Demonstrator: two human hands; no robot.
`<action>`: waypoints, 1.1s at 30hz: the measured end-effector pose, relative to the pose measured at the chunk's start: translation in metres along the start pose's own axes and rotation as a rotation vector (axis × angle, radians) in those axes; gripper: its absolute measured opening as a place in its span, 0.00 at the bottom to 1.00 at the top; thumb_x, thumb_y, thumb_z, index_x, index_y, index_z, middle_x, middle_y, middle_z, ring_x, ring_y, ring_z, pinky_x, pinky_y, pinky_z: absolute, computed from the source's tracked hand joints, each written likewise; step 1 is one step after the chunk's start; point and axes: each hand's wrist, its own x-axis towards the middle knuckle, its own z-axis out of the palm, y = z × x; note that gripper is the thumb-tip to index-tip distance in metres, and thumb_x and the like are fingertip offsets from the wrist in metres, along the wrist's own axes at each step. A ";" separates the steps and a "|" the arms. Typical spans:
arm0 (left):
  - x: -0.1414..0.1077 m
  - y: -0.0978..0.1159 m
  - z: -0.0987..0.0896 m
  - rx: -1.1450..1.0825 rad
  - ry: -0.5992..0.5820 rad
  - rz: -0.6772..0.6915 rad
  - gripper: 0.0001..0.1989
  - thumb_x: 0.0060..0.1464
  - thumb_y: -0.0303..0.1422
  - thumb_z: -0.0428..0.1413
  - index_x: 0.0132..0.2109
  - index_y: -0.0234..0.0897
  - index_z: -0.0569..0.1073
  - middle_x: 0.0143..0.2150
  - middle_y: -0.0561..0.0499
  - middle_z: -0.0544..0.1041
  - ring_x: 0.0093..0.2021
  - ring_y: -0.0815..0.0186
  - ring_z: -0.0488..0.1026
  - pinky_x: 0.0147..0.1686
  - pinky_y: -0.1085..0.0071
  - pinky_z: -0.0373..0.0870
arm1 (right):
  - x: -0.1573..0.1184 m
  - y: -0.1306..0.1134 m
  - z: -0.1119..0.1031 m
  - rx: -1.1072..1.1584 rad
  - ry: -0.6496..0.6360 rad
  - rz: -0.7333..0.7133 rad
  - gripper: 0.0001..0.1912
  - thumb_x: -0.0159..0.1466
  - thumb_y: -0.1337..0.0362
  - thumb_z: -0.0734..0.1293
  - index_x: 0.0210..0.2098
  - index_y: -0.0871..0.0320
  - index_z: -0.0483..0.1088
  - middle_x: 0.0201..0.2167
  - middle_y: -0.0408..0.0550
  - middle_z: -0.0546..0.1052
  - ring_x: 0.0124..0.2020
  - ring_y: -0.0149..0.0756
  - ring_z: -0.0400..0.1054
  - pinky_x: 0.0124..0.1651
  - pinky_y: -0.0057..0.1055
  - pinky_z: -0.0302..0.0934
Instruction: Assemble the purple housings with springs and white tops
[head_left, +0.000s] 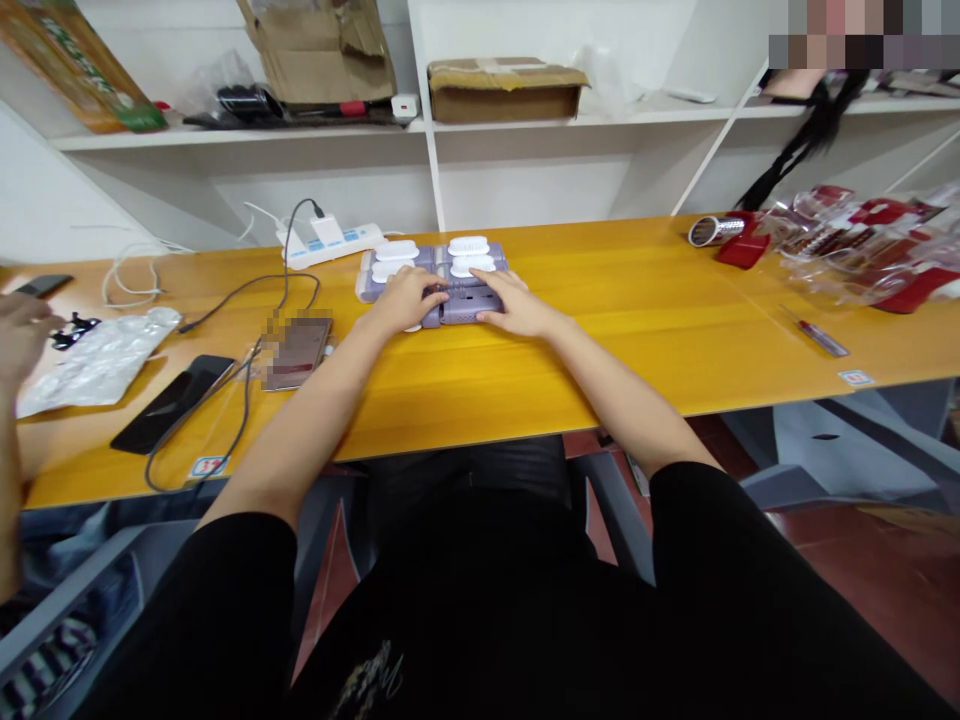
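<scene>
Two purple-grey devices lie side by side on the wooden table, both topped with white oval pieces. My left hand (409,297) rests on the near part of the left device (364,284), its fingers apart. On the right device (471,309), my right hand (517,303) touches the near right side with its fingers spread. A white oval piece (469,246) sits at the back of the right device and another (396,250) at the back of the left one. My fingers partly cover the fronts of both devices.
A power strip (334,247) with cables stands behind on the left. Phones, one black (174,403), and a plastic bag (105,360) lie left, beside another person's hand (22,335). Right are a screwdriver (823,338), a metal grater drum (716,231) and bagged red parts (877,240).
</scene>
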 end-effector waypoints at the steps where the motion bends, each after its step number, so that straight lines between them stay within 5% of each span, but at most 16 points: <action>1: -0.001 0.002 -0.001 0.016 -0.002 -0.021 0.20 0.78 0.45 0.61 0.66 0.45 0.90 0.62 0.38 0.88 0.68 0.39 0.76 0.77 0.35 0.69 | 0.000 0.000 -0.001 -0.001 0.000 0.001 0.52 0.74 0.47 0.76 0.91 0.52 0.61 0.88 0.64 0.70 0.86 0.76 0.64 0.88 0.82 0.53; 19: -0.034 -0.004 -0.029 -0.084 0.079 -0.048 0.35 0.63 0.45 0.73 0.75 0.47 0.82 0.65 0.42 0.87 0.74 0.37 0.75 0.81 0.35 0.66 | -0.002 -0.007 -0.004 -0.009 -0.008 0.037 0.52 0.75 0.39 0.75 0.90 0.50 0.62 0.87 0.64 0.71 0.86 0.74 0.64 0.89 0.79 0.53; 29: -0.052 -0.007 -0.029 -0.128 0.117 -0.052 0.35 0.64 0.46 0.73 0.75 0.43 0.82 0.68 0.39 0.85 0.74 0.39 0.76 0.83 0.40 0.67 | -0.003 -0.019 -0.006 -0.010 -0.002 0.002 0.49 0.77 0.39 0.74 0.89 0.51 0.65 0.85 0.64 0.73 0.84 0.74 0.66 0.88 0.79 0.54; 33: -0.055 -0.007 -0.029 -0.113 0.104 -0.073 0.23 0.68 0.44 0.68 0.65 0.43 0.89 0.63 0.39 0.88 0.70 0.39 0.79 0.81 0.38 0.69 | 0.000 -0.037 -0.003 -0.035 0.035 -0.022 0.41 0.81 0.38 0.69 0.86 0.47 0.70 0.83 0.59 0.77 0.82 0.69 0.68 0.87 0.73 0.58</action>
